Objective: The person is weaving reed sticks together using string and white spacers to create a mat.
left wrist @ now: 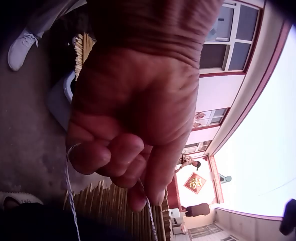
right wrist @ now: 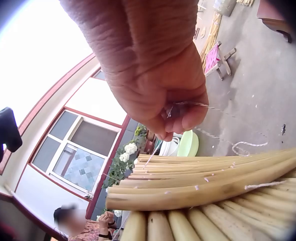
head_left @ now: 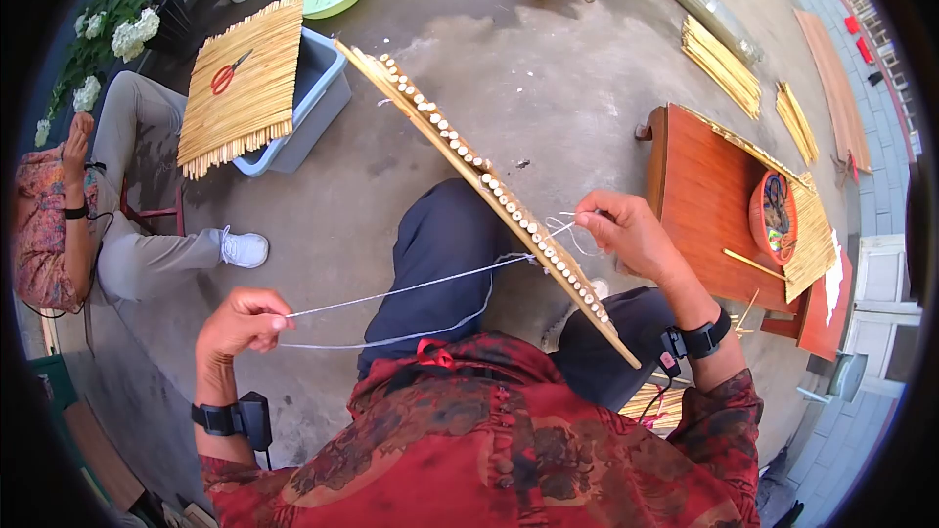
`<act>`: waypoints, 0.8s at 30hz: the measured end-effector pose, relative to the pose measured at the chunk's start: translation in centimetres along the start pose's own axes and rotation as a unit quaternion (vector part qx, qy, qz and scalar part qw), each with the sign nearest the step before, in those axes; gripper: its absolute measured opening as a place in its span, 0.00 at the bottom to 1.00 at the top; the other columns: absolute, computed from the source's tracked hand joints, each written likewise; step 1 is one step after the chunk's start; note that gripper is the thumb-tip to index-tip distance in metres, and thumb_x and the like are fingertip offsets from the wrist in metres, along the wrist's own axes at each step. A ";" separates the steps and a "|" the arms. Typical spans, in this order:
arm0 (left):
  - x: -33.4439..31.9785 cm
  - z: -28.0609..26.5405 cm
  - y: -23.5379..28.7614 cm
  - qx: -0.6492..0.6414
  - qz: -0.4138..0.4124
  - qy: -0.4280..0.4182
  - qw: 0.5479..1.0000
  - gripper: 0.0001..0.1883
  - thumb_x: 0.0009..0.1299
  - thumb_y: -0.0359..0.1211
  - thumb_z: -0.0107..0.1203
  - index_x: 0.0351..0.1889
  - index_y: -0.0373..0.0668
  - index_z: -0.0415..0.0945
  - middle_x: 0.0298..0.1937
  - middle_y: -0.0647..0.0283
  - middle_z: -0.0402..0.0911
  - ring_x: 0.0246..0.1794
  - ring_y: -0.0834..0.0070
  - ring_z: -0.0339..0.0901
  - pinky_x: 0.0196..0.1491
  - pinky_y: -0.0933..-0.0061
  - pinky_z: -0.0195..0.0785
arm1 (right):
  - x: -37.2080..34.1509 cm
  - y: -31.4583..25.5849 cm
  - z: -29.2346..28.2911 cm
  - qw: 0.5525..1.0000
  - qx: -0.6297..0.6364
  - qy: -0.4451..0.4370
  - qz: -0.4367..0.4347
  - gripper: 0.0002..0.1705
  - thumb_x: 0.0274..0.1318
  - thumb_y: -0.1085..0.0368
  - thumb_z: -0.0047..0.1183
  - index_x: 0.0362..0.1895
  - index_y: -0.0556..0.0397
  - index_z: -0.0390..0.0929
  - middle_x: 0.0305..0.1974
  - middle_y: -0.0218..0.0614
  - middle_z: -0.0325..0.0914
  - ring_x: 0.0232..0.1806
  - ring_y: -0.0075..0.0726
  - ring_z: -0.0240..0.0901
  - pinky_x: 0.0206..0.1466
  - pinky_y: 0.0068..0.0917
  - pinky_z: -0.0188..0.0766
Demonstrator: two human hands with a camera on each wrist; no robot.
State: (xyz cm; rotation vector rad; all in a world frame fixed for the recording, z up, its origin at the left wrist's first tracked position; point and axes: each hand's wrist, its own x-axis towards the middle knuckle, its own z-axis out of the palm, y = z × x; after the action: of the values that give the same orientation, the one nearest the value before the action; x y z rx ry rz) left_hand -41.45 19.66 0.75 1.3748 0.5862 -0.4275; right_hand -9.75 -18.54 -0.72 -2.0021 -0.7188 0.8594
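- Head view: the mat [head_left: 509, 205] of pale stalks stands slantwise across the person's knees [head_left: 440, 225], round cut ends uppermost; neither hand grips it.
- Left hand [head_left: 245, 323] is curled, thumb against fingers, with the string [head_left: 411, 286] pinched in it; two strands run from it toward the mat, the upper straight, the lower sagging.
- Right hand [head_left: 626, 235] is closed to a fingertip pinch on string beside the mat's edge; whether it also has a needle I cannot tell.
- The mat should be light for its size, each stalk stiff but the whole likely to flex between stalks; dry stalks may split if squeezed or bent.
- Best held flat-handed across several stalks near the bound edge, not by one loose end.
- The string looks soft, limp and prone to tangle; pinch it close to the mat and pull evenly.
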 end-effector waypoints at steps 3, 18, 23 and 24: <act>-2.0 -3.3 -1.8 -0.019 -0.014 0.073 0.997 0.09 0.63 0.32 0.62 0.33 0.35 0.79 0.17 0.68 0.72 0.12 0.82 0.65 0.18 0.80 0.61 | 0.5 0.3 -0.2 0.997 0.065 0.007 0.029 0.08 0.64 0.63 0.50 0.36 0.53 0.76 0.21 0.22 0.68 0.22 0.15 0.63 0.25 0.17 0.64; 13.9 16.0 12.2 0.488 0.517 -0.034 0.702 0.20 0.59 0.29 0.62 0.50 0.43 0.74 0.47 0.61 0.78 0.53 0.65 0.73 0.62 0.54 0.56 | 0.9 -1.9 0.0 0.954 0.298 0.026 0.031 0.10 0.66 0.63 0.48 0.43 0.55 0.77 0.27 0.27 0.75 0.27 0.21 0.76 0.30 0.19 0.75; 17.0 17.1 10.6 0.509 0.479 -0.132 0.703 0.18 0.58 0.31 0.63 0.47 0.46 0.75 0.45 0.67 0.78 0.52 0.69 0.73 0.65 0.55 0.53 | 2.3 -2.0 -2.0 0.929 0.363 0.045 0.050 0.10 0.65 0.65 0.49 0.44 0.57 0.77 0.29 0.27 0.74 0.27 0.23 0.75 0.29 0.23 0.78; 17.1 16.9 10.3 0.495 0.490 -0.131 0.705 0.17 0.58 0.31 0.64 0.46 0.46 0.75 0.45 0.68 0.79 0.52 0.69 0.73 0.64 0.56 0.53 | 2.8 -1.6 -3.4 0.924 0.372 0.078 0.047 0.10 0.65 0.65 0.49 0.44 0.57 0.77 0.30 0.28 0.74 0.27 0.22 0.75 0.30 0.24 0.78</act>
State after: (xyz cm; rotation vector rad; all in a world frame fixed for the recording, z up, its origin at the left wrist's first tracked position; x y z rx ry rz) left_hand -19.48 5.52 -0.14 2.3458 -0.8031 0.0039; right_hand -5.71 -17.19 1.24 -1.3938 -0.1517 0.8502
